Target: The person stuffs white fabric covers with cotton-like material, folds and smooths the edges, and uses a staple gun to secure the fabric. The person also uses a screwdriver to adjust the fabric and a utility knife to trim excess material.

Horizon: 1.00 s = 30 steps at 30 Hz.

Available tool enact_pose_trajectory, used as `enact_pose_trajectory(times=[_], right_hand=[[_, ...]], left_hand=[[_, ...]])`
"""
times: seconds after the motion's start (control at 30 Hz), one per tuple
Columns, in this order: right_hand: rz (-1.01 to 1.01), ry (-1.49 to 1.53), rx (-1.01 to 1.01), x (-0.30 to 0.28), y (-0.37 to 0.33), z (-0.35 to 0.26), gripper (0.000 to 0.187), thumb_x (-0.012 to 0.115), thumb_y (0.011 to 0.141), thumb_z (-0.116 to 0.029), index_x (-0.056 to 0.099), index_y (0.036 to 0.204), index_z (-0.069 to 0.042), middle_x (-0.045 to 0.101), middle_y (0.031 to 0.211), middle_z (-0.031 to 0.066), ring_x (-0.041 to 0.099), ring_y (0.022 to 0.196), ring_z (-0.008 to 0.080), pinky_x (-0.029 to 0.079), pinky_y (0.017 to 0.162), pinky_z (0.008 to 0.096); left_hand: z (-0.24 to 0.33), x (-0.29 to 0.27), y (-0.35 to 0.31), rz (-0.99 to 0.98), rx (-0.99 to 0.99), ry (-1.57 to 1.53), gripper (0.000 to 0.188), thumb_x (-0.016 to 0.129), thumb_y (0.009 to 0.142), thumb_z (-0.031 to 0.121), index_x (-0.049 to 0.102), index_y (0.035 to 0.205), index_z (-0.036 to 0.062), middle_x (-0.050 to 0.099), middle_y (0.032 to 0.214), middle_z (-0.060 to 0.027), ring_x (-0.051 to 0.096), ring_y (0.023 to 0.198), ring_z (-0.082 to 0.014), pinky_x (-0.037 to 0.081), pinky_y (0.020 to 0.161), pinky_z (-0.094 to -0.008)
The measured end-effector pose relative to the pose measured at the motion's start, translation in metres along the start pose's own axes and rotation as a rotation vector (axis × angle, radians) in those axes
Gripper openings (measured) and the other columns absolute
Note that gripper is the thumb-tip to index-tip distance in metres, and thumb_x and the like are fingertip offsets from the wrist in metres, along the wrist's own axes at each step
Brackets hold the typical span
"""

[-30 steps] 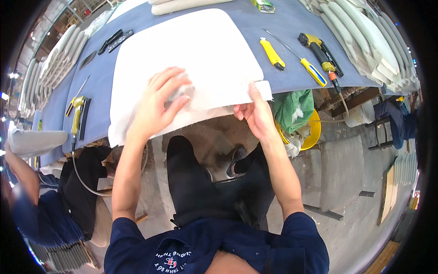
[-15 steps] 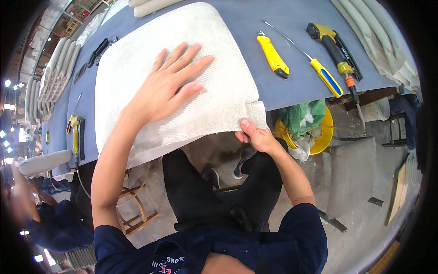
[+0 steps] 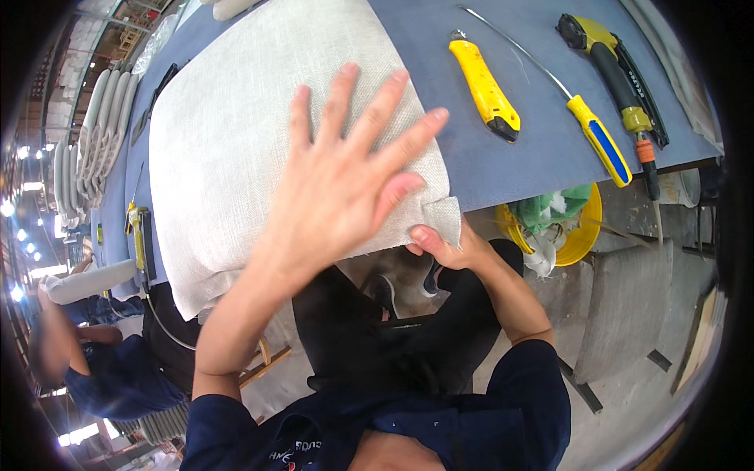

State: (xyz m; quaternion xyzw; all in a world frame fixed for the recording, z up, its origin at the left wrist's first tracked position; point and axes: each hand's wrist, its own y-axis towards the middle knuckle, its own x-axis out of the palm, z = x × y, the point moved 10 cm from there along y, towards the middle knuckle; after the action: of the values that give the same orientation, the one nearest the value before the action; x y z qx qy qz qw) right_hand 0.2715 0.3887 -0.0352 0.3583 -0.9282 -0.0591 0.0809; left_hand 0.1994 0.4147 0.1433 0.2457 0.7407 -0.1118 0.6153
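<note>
A cushion panel covered in off-white woven fabric (image 3: 228, 118) lies on the blue-grey worktable, its near edge overhanging. My left hand (image 3: 345, 173) is spread open over the panel's right part, fingers pointing away from me; whether the palm presses on it I cannot tell. At the panel's near right corner, my right hand (image 3: 448, 245) pinches the fabric edge, thumb on top and fingers hidden beneath. A small folded flap of fabric stands just above that thumb. Along the near left edge the fabric looks gathered and rumpled.
Right of the panel lie a yellow utility knife (image 3: 485, 90), a yellow-and-blue screwdriver (image 3: 598, 141) and a yellow-and-black air stapler (image 3: 613, 67) with a hose. Below the table edge stands a yellow bucket (image 3: 593, 235) of scraps. Another person (image 3: 118, 377) works at left, near stacked cushions (image 3: 94, 125).
My left hand has moved right across the panel, toward its right edge. The right hand still pinches the corner. The whole view has shifted slightly.
</note>
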Motion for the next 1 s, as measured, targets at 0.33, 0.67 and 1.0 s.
enact_pose_trajectory(times=[0.33,0.67,1.0], right_hand=[[0.157,0.083,-0.016,0.0,-0.006,0.002,0.033,0.054,0.109,-0.037,0.059,0.111,-0.005,0.059,0.078,0.0035,0.053,0.064,0.0134,0.043,0.056,0.0309],[0.205,0.003,-0.088,0.001,-0.003,-0.034,0.039,0.054,0.109,-0.037,0.06,0.089,-0.004,0.055,0.067,0.0036,0.05,0.057,0.0147,0.042,0.055,0.0335],[-0.01,-0.093,-0.089,-0.005,0.003,-0.015,0.04,0.058,0.108,-0.041,0.063,0.097,-0.004,0.058,0.073,0.0033,0.054,0.067,0.0166,0.047,0.064,0.0353]], left_hand=[[0.036,-0.005,-0.012,0.143,0.073,-0.065,0.057,0.061,0.103,0.046,0.053,0.157,0.0294,0.045,0.167,-0.0081,0.039,0.152,-0.0396,0.026,0.125,-0.0649],[-0.068,0.017,0.028,0.141,0.015,-0.079,0.052,0.031,0.115,0.05,0.047,0.162,0.0355,0.032,0.175,-0.0086,0.02,0.162,-0.046,0.01,0.128,-0.0702],[-0.012,0.005,0.003,0.02,0.027,0.001,0.049,0.035,0.113,0.048,0.049,0.16,0.0419,0.03,0.176,-0.0105,0.022,0.16,-0.0509,0.017,0.122,-0.0788]])
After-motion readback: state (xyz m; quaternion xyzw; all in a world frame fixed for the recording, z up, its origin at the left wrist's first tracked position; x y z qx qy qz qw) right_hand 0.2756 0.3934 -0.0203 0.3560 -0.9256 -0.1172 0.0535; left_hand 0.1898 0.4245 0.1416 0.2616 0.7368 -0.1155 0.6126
